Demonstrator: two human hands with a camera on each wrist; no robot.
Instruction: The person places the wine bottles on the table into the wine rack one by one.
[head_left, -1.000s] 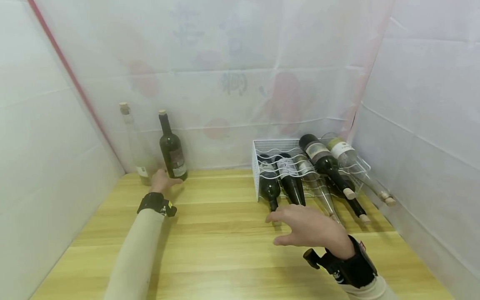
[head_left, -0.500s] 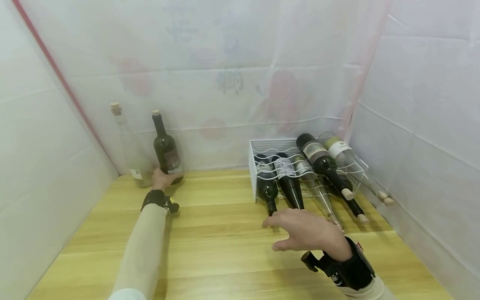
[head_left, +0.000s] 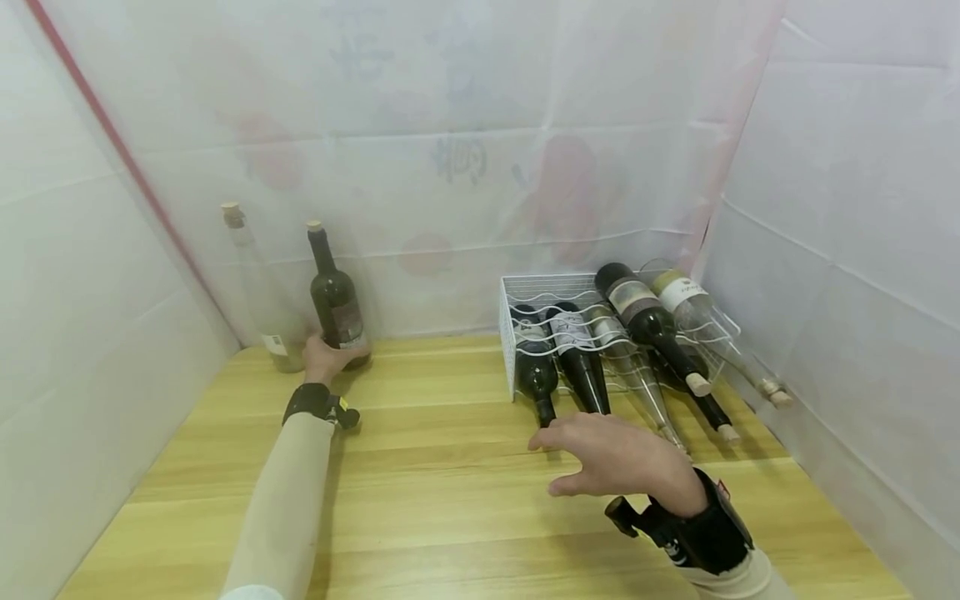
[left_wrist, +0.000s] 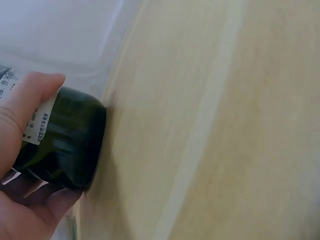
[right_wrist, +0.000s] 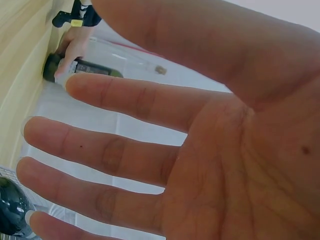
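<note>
At the back left, my left hand (head_left: 326,357) grips the lower body of a dark green wine bottle (head_left: 335,296) with a cork in its neck. In the left wrist view the thumb (left_wrist: 37,92) lies over the white label and the fingers curl round the other side of the dark glass (left_wrist: 75,135). The bottle is upright, its base at the tabletop. A clear corked bottle (head_left: 262,283) stands just left of that hand. My right hand (head_left: 618,458) hovers in front of the rack, holding nothing, with its fingers spread in the right wrist view.
A white wire wine rack (head_left: 510,350) stands at the back right, several bottles lying in it, necks forward. A dark bottle (head_left: 637,308) and a clear bottle (head_left: 693,308) lie on its upper level. White sheeting (head_left: 450,100) encloses the wooden table (head_left: 435,533).
My left hand has shifted from between the two standing bottles onto the dark one and now grips its lower body. The right hand stays nearly in place.
</note>
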